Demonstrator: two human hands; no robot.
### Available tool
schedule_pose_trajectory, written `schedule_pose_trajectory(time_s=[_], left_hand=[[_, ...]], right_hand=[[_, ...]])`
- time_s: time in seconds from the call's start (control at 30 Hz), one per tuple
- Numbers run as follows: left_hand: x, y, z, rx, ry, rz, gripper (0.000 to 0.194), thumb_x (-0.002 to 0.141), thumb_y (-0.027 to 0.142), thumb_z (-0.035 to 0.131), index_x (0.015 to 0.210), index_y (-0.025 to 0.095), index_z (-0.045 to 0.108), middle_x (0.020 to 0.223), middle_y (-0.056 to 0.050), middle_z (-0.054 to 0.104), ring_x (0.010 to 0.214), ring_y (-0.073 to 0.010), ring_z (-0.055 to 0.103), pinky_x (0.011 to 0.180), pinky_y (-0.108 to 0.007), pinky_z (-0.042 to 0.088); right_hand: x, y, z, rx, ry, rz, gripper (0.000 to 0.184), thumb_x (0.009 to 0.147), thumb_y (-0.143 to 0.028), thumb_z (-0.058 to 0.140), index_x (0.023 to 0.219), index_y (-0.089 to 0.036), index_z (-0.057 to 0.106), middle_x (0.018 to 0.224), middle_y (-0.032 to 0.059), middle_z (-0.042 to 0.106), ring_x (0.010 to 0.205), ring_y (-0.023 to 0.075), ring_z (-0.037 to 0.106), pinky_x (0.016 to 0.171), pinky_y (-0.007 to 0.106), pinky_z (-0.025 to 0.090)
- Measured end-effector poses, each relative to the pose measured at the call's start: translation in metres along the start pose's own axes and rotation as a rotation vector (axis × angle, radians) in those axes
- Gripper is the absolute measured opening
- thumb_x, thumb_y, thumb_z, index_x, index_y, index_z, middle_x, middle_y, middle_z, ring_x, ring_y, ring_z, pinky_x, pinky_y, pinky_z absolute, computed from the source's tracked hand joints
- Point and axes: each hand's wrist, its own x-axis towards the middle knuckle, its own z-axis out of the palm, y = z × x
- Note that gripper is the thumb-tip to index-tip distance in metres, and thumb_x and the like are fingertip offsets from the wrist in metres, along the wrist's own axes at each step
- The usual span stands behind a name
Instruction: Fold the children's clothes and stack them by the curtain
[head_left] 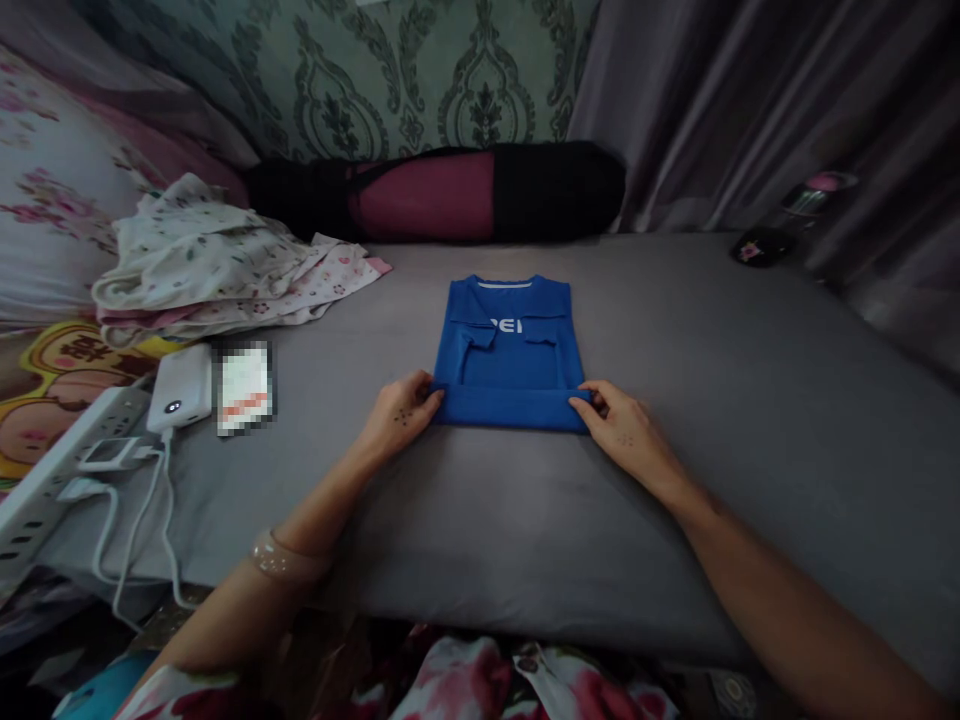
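A blue T-shirt (510, 350) with white lettering lies partly folded on the grey bed sheet (675, 400), its sleeves tucked in and its bottom edge turned up into a thick band. My left hand (397, 412) pinches the left end of that folded band. My right hand (622, 420) pinches the right end. Both hands rest low on the sheet, fingers closed on the fabric.
A heap of pale floral clothes (217, 265) lies at the back left. A black and pink bolster (442, 192) runs along the wall. A white power bank (180, 390), cables, and a power strip (52, 470) sit at the left edge. Small items (757, 245) stand at the far right.
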Motion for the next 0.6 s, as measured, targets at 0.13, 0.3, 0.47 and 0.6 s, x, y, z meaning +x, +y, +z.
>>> schedule_pose_trajectory(time_s=[0.13,0.3,0.47,0.6], left_hand=[[-0.001,0.003,0.002,0.019,0.007,-0.016,0.023,0.082,0.036,0.051,0.090,0.017,0.061,0.068,-0.001,0.061,0.062,-0.0142,0.055,0.058,-0.025,0.039],[-0.002,0.000,0.008,0.088,0.051,-0.045,0.019,0.082,0.033,0.054,0.094,0.018,0.057,0.078,-0.003,0.062,0.071,-0.0169,0.059,0.066,-0.028,0.044],[-0.006,-0.012,0.010,0.151,0.138,0.083,0.032,0.086,0.035,0.053,0.113,0.017,0.049,0.095,-0.008,0.061,0.083,-0.0199,0.060,0.074,-0.035,0.049],[-0.010,-0.008,0.004,0.237,0.211,0.230,0.035,0.093,0.033,0.042,0.123,0.015,0.046,0.114,-0.015,0.057,0.104,-0.0240,0.057,0.089,-0.042,0.048]], right_hand=[[0.002,-0.005,0.001,-0.072,0.020,0.033,0.032,0.089,-0.044,0.049,0.107,-0.022,0.063,0.081,0.0045,0.068,0.069,0.0204,0.063,0.061,0.030,0.044],[0.004,-0.008,0.004,-0.121,0.021,0.080,0.030,0.089,-0.040,0.050,0.109,-0.020,0.061,0.078,0.0040,0.069,0.068,0.0206,0.064,0.059,0.029,0.043],[0.005,-0.002,0.001,-0.085,0.006,0.055,0.031,0.091,-0.034,0.044,0.114,-0.018,0.059,0.079,0.0053,0.070,0.070,0.0214,0.065,0.066,0.032,0.047],[0.000,-0.005,-0.011,-0.114,0.027,0.011,0.037,0.094,-0.034,0.037,0.120,-0.016,0.057,0.093,0.0108,0.070,0.085,0.0249,0.067,0.075,0.037,0.050]])
